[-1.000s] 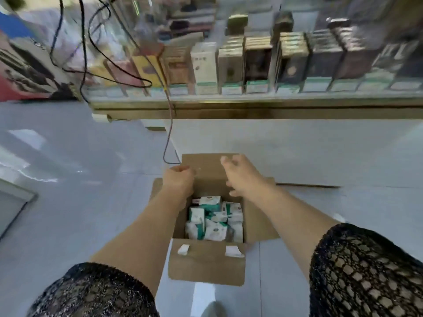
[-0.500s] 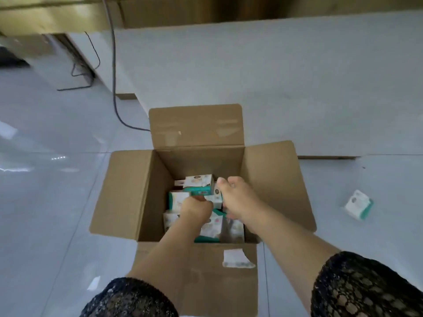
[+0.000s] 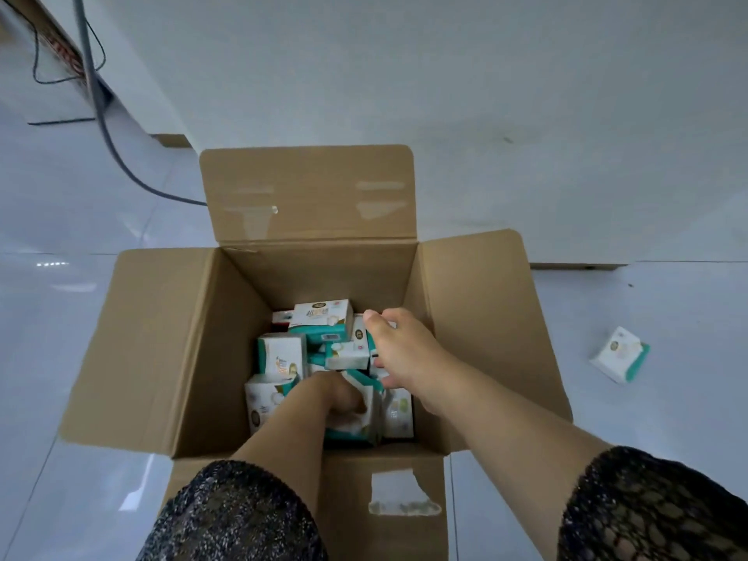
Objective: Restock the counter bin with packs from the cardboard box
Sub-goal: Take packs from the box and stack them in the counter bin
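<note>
Picking stage — both hands down in the cardboard box (image 3: 194, 350), gathering packs (image 3: 321, 315).

Left hand (image 3: 338, 398) curled round a white-and-teal pack (image 3: 360, 408) near the front wall; right hand (image 3: 400, 346) spread, fingers resting on the heap, gripping nothing plainly. Next, probably: lifting clear of the tall corrugated walls and up to the counter bin, out of view. Small, blocky, glossy-wrapped, jumbled at all angles — likely slippery; a stray pack (image 3: 619, 354) lying on the shiny tiled floor (image 3: 647, 431), right of the box.
</note>
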Demonstrator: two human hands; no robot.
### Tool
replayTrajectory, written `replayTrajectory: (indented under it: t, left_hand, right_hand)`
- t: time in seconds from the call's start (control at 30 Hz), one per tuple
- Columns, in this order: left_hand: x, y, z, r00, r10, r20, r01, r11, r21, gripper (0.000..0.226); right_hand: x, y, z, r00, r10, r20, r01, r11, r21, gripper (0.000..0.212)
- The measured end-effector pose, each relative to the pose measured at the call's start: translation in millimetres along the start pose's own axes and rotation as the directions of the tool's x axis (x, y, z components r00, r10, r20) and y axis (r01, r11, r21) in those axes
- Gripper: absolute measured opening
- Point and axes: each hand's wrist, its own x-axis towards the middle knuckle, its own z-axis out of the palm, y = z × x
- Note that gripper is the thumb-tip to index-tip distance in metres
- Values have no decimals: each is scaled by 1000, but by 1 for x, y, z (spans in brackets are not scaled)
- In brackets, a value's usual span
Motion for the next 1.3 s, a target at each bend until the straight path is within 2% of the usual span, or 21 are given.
replayTrajectory:
  t: [0.17, 0.3, 0.4, 0.43, 0.5, 0.53, 0.6, 0.7, 0.8, 0.93, 1.03, 1.1, 1.23, 1.3]
  left_hand:
    - [8, -3, 1, 999, -47, 15, 48, 996, -69, 85]
    - [1, 0, 5, 996, -6, 84, 19, 988, -155, 73]
    - [-6, -3, 4, 1000, 29, 3, -27, 960, -278, 68]
    - [-13, -4, -1, 999, 36, -18, -40, 936, -350, 60]
    - [-29, -8, -16, 995, 49, -83, -87, 836, -543, 38]
    - [-38, -12, -26, 991, 52, -119, -116, 766, -633, 34]
    - [-62, -20, -51, 968, 56, -245, -224, 638, -737, 35]
    - [-110, -31, -89, 914, 78, -397, -386, 461, -799, 37]
    - [-168, -37, -122, 868, 174, -465, -496, 344, -797, 28]
    - [-249, -36, -167, 807, 333, -487, -578, 276, -768, 46]
    - [-316, -27, -202, 742, 425, -519, -645, 238, -726, 51]
    - [-366, -18, -223, 687, 497, -530, -689, 212, -693, 58]
    - [-468, -3, -253, 609, 590, -530, -722, 136, -678, 47]
    - [-518, 7, -263, 546, 678, -492, -745, 123, -656, 58]
  right_hand:
    - [0, -5, -2, 1000, 6, 4, -6, 1000, -10, 48]
    - [-3, -9, -2, 1000, 10, 9, -10, 999, -39, 53]
    - [-9, -17, -5, 1000, 13, 7, -12, 999, -39, 55]
    - [-12, -21, -6, 1000, 10, 5, -10, 999, -37, 55]
    - [-24, -33, -8, 1000, -5, -8, 5, 999, -33, 57]
    - [-31, -40, -9, 1000, -20, -17, 19, 999, -36, 61]
    - [-48, -57, -10, 999, -39, -21, 38, 999, -36, 63]
    - [-80, -90, -18, 996, -80, -31, 78, 996, -47, 60]
    - [-118, -135, -30, 988, -150, -24, 148, 986, -76, 60]
    - [-176, -212, -52, 954, -297, -40, 287, 945, -158, 63]
    - [-226, -272, -74, 914, -397, -82, 386, 913, -130, 61]
    - [-260, -310, -92, 878, -471, -83, 458, 879, -134, 64]
    - [-334, -371, -127, 775, -631, -43, 625, 775, -94, 82]
    - [-370, -397, -144, 722, -691, -35, 685, 721, -101, 84]
